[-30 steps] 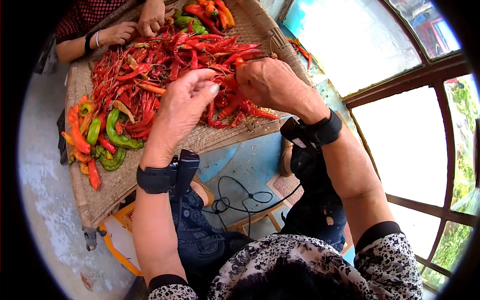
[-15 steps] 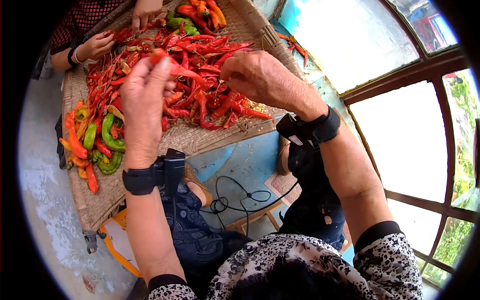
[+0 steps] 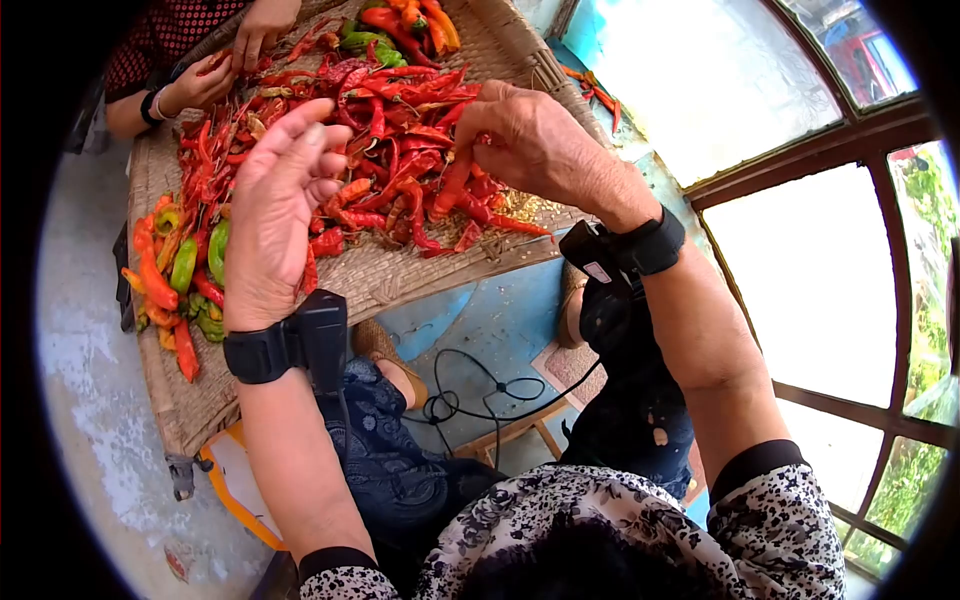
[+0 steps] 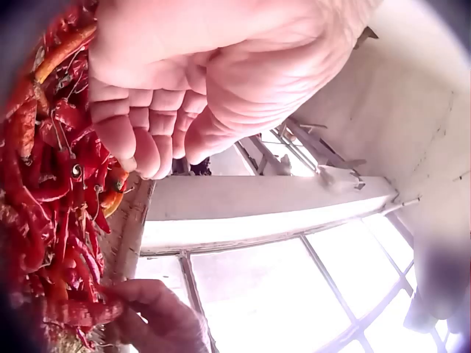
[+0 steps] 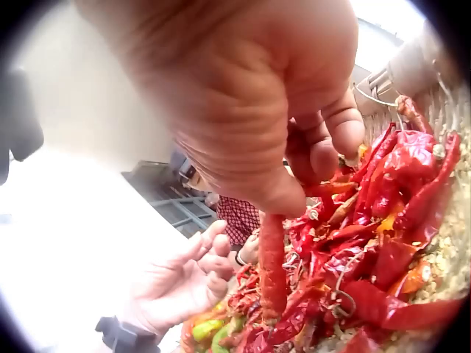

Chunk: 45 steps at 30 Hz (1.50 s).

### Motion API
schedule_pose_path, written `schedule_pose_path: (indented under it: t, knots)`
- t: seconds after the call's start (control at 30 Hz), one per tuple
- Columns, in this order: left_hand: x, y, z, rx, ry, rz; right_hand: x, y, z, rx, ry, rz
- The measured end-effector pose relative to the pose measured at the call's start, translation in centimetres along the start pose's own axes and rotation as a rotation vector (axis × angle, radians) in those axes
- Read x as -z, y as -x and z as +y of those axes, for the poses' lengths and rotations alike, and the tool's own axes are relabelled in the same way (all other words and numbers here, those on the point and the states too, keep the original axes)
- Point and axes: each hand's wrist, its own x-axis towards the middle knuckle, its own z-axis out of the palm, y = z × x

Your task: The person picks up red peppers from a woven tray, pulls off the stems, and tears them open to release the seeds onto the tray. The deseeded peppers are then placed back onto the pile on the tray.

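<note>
My left hand (image 3: 280, 205) hovers over the left side of the pile of red chili peppers (image 3: 400, 130), its palm turned inward, fingers loosely bent and nothing held. The left wrist view shows that bare palm (image 4: 213, 81) beside the peppers. Over the right side of the pile, my right hand (image 3: 545, 140) pinches a red chili pepper (image 3: 452, 182) between thumb and fingers. In the right wrist view this pepper (image 5: 272, 268) hangs straight down from under the thumb. Many other peppers in the heap look wrinkled, with thin dry stems.
The peppers lie on a woven mat tray (image 3: 400, 282) with a raised rim. Green and orange peppers (image 3: 160, 270) form a group at its left, and another at the far end. Across the tray, another person's hands (image 3: 205, 82) handle peppers. A window (image 3: 800, 280) stands at right; a cable (image 3: 450, 405) lies below.
My left hand moved left from beside the right hand, carried a red chili pepper half a second ago, and has let it go. A red chili pepper now shows in my right hand.
</note>
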Motion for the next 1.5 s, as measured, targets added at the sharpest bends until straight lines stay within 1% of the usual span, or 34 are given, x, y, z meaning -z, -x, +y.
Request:
schedule_pose_path:
  t: [0.07, 0.1, 0.17, 0.2, 0.23, 0.3, 0.33, 0.37, 0.43, 0.5, 0.57, 0.6, 0.7, 0.77, 0.8, 0.83, 0.87, 0.9, 0.97, 1.03, 1.07, 1.1, 1.13, 1.17, 1.23, 1.3, 1.37, 1.5]
  knots:
    - [-1.8, 0.1, -0.7, 0.024, -0.205, -0.078, 0.5, -0.4, -0.2, 0.008, -0.095, 0.108]
    - [-2.7, 0.4, -0.8, 0.028, -0.275, -0.095, 0.5, -0.5, -0.3, 0.006, -0.094, 0.109]
    - [-4.4, 0.8, -1.0, 0.058, -0.346, -0.132, 0.4, -0.6, -0.8, -0.101, -0.397, 0.136]
    - [-4.8, 0.6, -1.6, -0.008, -0.325, -0.154, 0.5, -0.6, -1.0, -0.11, -0.36, 0.13]
    - [-5.0, 0.6, -1.8, -0.007, -0.326, -0.159, 0.5, -0.7, -1.1, -0.114, -0.359, 0.133]
    - [-5.6, 0.7, -1.9, -0.067, -0.414, -0.156, 0.6, -0.7, -1.0, -0.095, -0.33, 0.132]
    - [-5.9, 0.7, -2.1, -0.128, -0.36, -0.137, 0.5, -0.6, -0.8, -0.109, -0.359, 0.148]
    - [-6.0, 0.7, -2.1, -0.128, -0.361, -0.141, 0.5, -0.6, -0.8, -0.112, -0.358, 0.151]
    - [-5.9, 0.7, -2.0, -0.221, -0.445, -0.146, 0.6, -0.6, -1.0, -0.129, -0.345, 0.156]
    - [-5.7, 0.6, -2.4, -0.237, -0.463, -0.149, 0.7, -0.6, -1.2, -0.149, -0.33, 0.137]
    - [-5.8, 0.8, -2.4, -0.293, -0.529, -0.145, 0.3, -0.7, -1.3, -0.102, -0.373, 0.167]
    - [-5.7, 0.8, -2.3, -0.293, -0.529, -0.145, 0.3, -0.7, -1.5, -0.102, -0.373, 0.168]
    - [-5.0, 0.5, -1.7, -0.294, -0.46, -0.106, 0.1, -0.9, -2.1, -0.074, -0.401, 0.15]
    - [-4.1, 0.1, -1.2, -0.253, -0.263, 0.068, -0.3, -1.1, -2.3, -0.034, -0.363, 0.223]
    - [-2.8, -0.4, -0.9, -0.287, -0.144, 0.086, -0.8, -1.1, -2.0, -0.008, -0.31, 0.267]
    - [-1.5, -0.8, -0.6, -0.321, -0.025, 0.101, -0.8, -1.2, -2.2, -0.005, -0.312, 0.266]
    - [-0.5, -0.8, -0.3, -0.317, 0.016, 0.115, -0.7, -1.1, -2.3, -0.038, -0.365, 0.212]
    - [0.1, -0.7, 0.0, -0.27, -0.006, 0.166, -0.7, -1.2, -2.5, -0.07, -0.417, 0.157]
    - [0.5, -0.1, 0.0, -0.14, -0.189, 0.191, -0.8, -1.3, -2.8, -0.071, -0.387, 0.133]
    - [-1.0, 0.7, -0.1, -0.068, -0.408, 0.131, -1.1, -1.4, -2.8, -0.074, -0.358, 0.108]
    - [-1.2, 0.6, -0.6, -0.016, -0.518, 0.049, -1.6, -1.2, -2.4, -0.079, -0.326, 0.073]
    - [-2.0, 1.0, -0.5, -0.027, -0.641, -0.016, -2.0, -1.1, -2.1, -0.087, -0.294, 0.037]
    - [-2.2, 1.1, -0.9, -0.049, -0.692, -0.066, -2.3, -1.0, -1.9, -0.022, -0.15, 0.038]
    - [-2.4, 1.2, -1.4, -0.072, -0.741, -0.118, -2.8, -0.8, -1.8, -0.022, -0.151, 0.037]
    - [-2.9, 1.4, -1.6, -0.076, -0.787, -0.114, -3.7, -0.9, -1.8, 0.04, -0.095, 0.064]
    - [-2.9, 1.5, -1.6, -0.079, -0.836, -0.107, -4.3, -1.0, -2.0, 0.032, -0.088, 0.043]
    - [-2.8, 1.2, -1.7, -0.065, -0.914, -0.147, -4.5, -1.0, -2.2, -0.043, 0.074, -0.155]
    - [-2.4, 1.0, -2.5, -0.093, -0.967, -0.179, -4.2, -1.2, -2.1, -0.038, 0.097, -0.181]
